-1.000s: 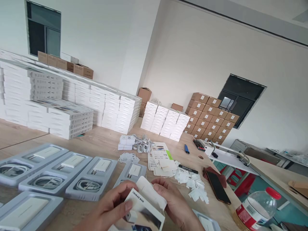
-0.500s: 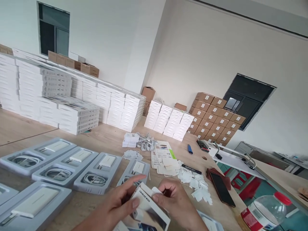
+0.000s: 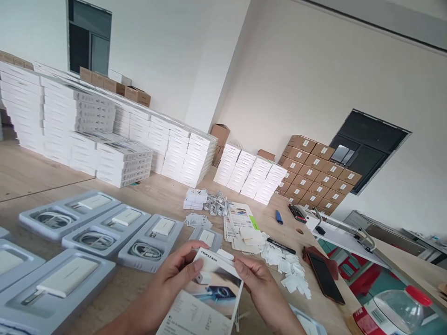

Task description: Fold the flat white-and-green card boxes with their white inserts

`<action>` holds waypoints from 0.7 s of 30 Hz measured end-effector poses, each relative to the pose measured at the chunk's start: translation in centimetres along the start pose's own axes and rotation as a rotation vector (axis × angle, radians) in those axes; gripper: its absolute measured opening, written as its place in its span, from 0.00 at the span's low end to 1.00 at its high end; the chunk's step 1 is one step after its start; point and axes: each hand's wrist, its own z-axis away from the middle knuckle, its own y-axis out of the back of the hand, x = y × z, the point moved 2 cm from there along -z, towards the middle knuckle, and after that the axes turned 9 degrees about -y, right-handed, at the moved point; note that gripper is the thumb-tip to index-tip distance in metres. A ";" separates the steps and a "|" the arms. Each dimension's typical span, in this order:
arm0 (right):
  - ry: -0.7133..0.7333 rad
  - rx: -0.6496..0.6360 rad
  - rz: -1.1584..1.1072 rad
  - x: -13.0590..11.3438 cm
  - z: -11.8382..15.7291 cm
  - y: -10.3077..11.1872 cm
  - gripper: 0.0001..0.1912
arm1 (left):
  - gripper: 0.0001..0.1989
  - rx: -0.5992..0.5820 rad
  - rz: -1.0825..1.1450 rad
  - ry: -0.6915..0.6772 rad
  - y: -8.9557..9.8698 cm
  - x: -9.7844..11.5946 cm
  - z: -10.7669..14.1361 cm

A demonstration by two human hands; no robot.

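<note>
Between my two hands is a white printed cardboard box (image 3: 213, 298), with a picture of a charger and a phone on its face and a small flap standing up at its top edge. My left hand (image 3: 181, 270) grips the upper left corner, thumb on the front. My right hand (image 3: 256, 284) pinches the upper right edge, its fingers partly hidden behind the box. Just beyond, a grey tray (image 3: 167, 235) carries a white charger (image 3: 163, 227) and a coiled cable (image 3: 146, 251). Another grey tray (image 3: 214, 237) is partly covered by my left hand.
Several filled trays (image 3: 66, 298) lie on the left. White box stacks (image 3: 129, 160) line the table's back. Loose cables (image 3: 216, 204), printed sheets (image 3: 240, 223), white paper slips (image 3: 289, 267), a marker (image 3: 281, 245), a phone (image 3: 324, 277) and a red-capped jar (image 3: 387, 309) occupy the right.
The box has turned so its printed front faces me more fully. My right hand has shifted from the top flap to the right edge. The view has swung slightly left.
</note>
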 end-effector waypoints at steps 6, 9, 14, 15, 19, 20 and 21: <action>-0.123 0.126 -0.344 2.1 -0.4 0.6 0.18 | 0.17 0.008 0.036 0.033 0.2 -0.1 -0.2; -0.127 0.127 -0.366 2.8 -0.4 1.1 0.18 | 0.16 -0.017 0.053 0.036 0.1 -0.2 -0.3; -0.017 0.079 -0.050 0.7 0.8 0.5 0.22 | 0.18 0.065 0.104 0.045 0.3 -0.1 -0.3; 0.008 0.036 0.029 0.1 1.0 0.2 0.22 | 0.18 0.074 0.100 0.046 0.3 -0.1 -0.3; 0.040 -0.035 0.217 -1.3 1.2 -0.5 0.21 | 0.16 0.010 0.043 0.058 -0.3 0.3 -0.2; 0.032 0.010 0.238 -1.2 1.1 -0.4 0.22 | 0.16 -0.016 0.004 0.044 -0.4 0.5 -0.1; 0.020 0.062 0.245 -1.0 1.0 -0.2 0.23 | 0.16 -0.038 -0.043 0.019 -0.6 0.6 0.0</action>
